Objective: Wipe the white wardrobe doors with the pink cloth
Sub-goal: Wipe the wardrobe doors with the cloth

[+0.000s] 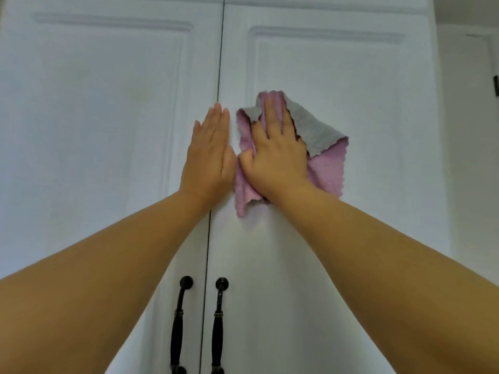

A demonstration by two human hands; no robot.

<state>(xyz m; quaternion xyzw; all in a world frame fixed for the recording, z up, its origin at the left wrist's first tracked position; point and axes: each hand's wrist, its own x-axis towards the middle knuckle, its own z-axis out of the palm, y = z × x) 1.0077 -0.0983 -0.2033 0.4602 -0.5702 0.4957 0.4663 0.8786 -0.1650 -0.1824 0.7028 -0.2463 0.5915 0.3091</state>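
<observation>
From the head camera I see both bare forearms reaching up to the wardrobe, and a good deal is cut off. The door tops run out of frame above, the lower ends of the two black handles are clipped by the bottom edge, and my elbows fall outside the corners. The left hand (209, 152) covers the dark seam (220, 63) between the doors where it passes behind the palm. Under the right hand (276, 155) the middle of the pink cloth (328, 168) is hidden, so I cannot tell how it is folded there. A faint yellowish mark on the left door (89, 103) is too soft to make out.

The cloth lies flat against the right door (351, 76), on its inner stile just beside the seam and reaching onto the recessed panel. It is pink on one face and grey where an upper corner is turned over, with wavy, ragged edges and a soft, fuzzy nap. A crumpled tail hangs below the wrist.

The right hand is spread open and presses the cloth to the door, fingers straight and pointing up, thumb tucked against a bunched fold at the cloth's left edge. The left hand is open too, fingers together, flat on the inner edge of the left door, gripping nothing, its thumb side just beside the cloth.

The doors are smooth white painted panels with raised moulded frames. The left handle (179, 322) and right handle (218, 322) are glossy black turned bars with round mounts, flanking the seam near the bottom edge.
</observation>
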